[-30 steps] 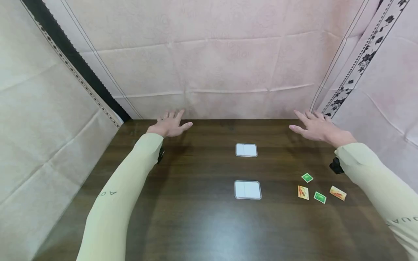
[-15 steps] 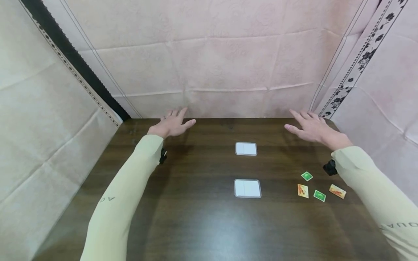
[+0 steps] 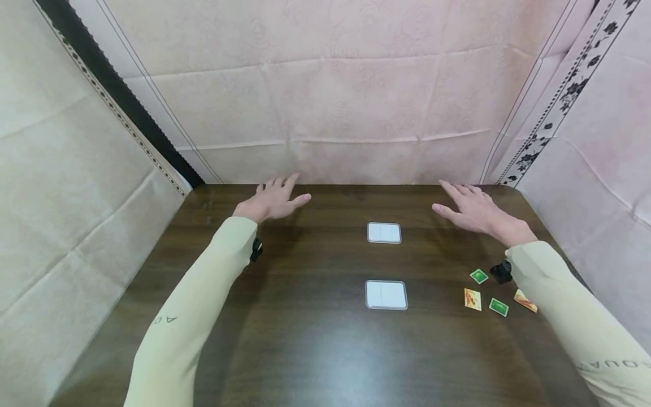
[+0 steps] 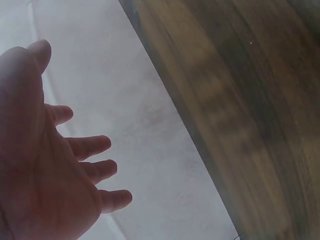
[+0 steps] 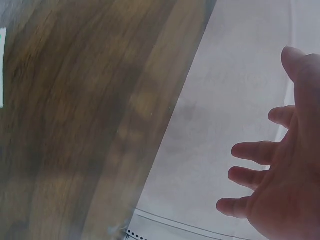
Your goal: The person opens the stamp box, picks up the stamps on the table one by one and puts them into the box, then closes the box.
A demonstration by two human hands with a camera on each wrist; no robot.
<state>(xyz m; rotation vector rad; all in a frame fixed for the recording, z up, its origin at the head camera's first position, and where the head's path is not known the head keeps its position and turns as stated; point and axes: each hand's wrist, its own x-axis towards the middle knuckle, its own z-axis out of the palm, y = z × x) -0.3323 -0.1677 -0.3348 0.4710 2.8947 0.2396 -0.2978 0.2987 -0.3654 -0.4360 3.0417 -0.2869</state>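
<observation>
My left hand point(image 3: 272, 200) hovers over the back left of the dark wooden table point(image 3: 305, 350), palm down with fingers spread and holding nothing. Across from it, my right hand point(image 3: 473, 209) is held the same way above the back right. Between and in front of them lie two white rectangular cards or trays with rounded rims, a far one point(image 3: 383, 232) and a near one point(image 3: 386, 295). Near my right forearm are two small green cards, one point(image 3: 479, 276) behind the other point(image 3: 499, 307), and two orange picture cards, one point(image 3: 472, 299) left of the other point(image 3: 525, 301), which the sleeve partly covers.
A pale cloth wall point(image 3: 356, 113) rises behind the table's back edge. More cloth hangs at the left point(image 3: 66, 226) and the right point(image 3: 610, 169). Each wrist carries a small black device, such as the right one point(image 3: 502, 272).
Both hands have drifted inward toward each other and slightly nearer, fingers still spread. The right sleeve now overlaps the rightmost orange card. The cards themselves have stayed in place.
</observation>
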